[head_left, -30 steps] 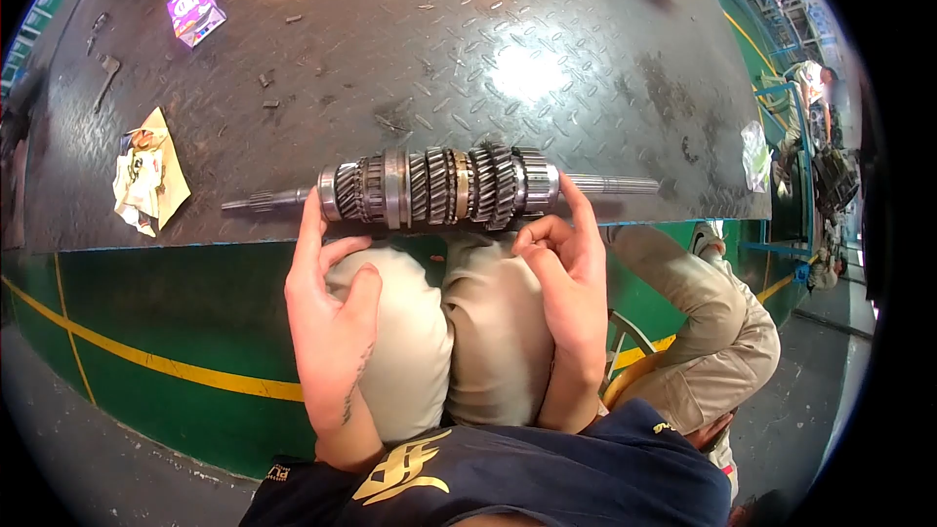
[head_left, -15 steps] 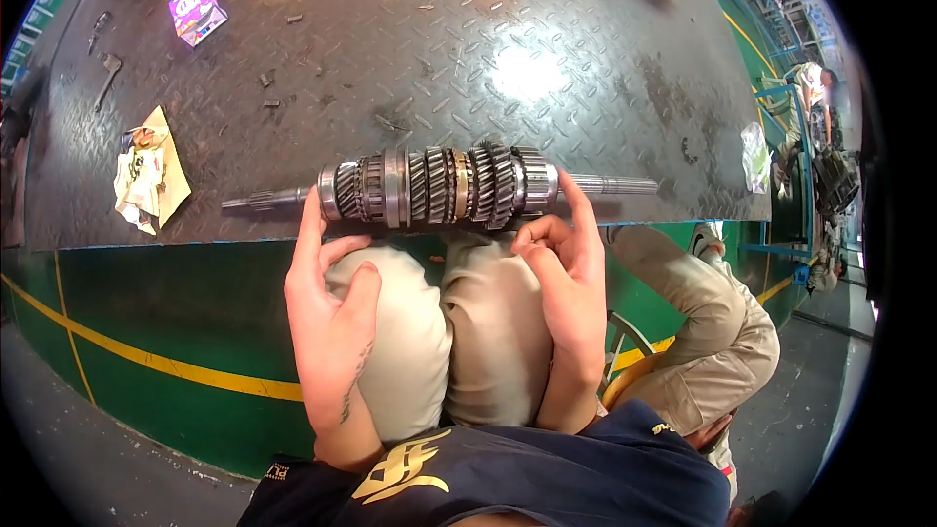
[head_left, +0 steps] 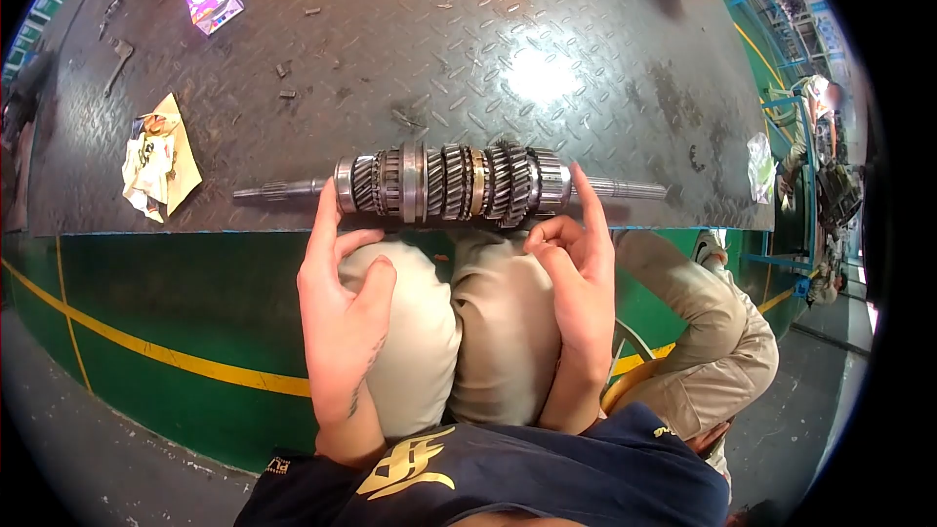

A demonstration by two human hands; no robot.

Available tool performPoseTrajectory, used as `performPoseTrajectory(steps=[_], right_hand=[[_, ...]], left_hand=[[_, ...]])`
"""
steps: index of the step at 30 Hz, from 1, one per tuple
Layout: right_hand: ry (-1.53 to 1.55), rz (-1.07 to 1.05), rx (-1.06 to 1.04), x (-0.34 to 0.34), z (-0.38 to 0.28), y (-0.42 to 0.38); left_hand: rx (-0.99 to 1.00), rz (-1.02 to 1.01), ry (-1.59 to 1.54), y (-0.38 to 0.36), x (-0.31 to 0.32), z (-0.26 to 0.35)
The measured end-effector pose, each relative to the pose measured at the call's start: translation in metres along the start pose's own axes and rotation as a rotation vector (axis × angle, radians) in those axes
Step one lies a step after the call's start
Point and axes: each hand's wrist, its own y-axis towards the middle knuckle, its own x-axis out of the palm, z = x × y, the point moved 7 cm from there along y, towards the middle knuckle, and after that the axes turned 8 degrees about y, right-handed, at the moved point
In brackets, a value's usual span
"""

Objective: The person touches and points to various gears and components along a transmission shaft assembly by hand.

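Observation:
A metal gear shaft [head_left: 444, 183] with several toothed gears and one brass-coloured ring lies horizontally along the near edge of the dark steel table [head_left: 371, 49]. My left hand [head_left: 344, 307] is open below its left part, the index fingertip touching the end of the gear stack. On the other side, my right hand [head_left: 581, 278] has its index finger extended to the right end of the stack, while its other fingers are curled loosely with nothing visible in them. Thin splined shaft ends stick out beyond both index fingers.
Yellow paper packaging [head_left: 166, 158], a purple box [head_left: 212, 0] and a wrench-like tool [head_left: 119, 63] lie on the left. A clear plastic bag [head_left: 760, 168] is near the right edge. A seated person's legs [head_left: 717, 317] are at the right.
The view has shifted slightly, so the table and shaft appear a little further right. Both hands keep almost the same pose at the ends of the gear stack.

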Motion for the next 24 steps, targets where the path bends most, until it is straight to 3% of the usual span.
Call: performPoseTrajectory(steps=[10, 24], right_hand=[[-0.028, 0.006, 0.009, -0.0016, 0.0014, -0.0001], [0.033, 0.036, 0.028, -0.0045, 0.0052, -0.0012]], left_hand=[[-0.059, -0.010, -0.008, -0.0012, -0.0003, -0.0035], [0.025, 0.000, 0.026, -0.0005, 0.0017, 0.0035]])
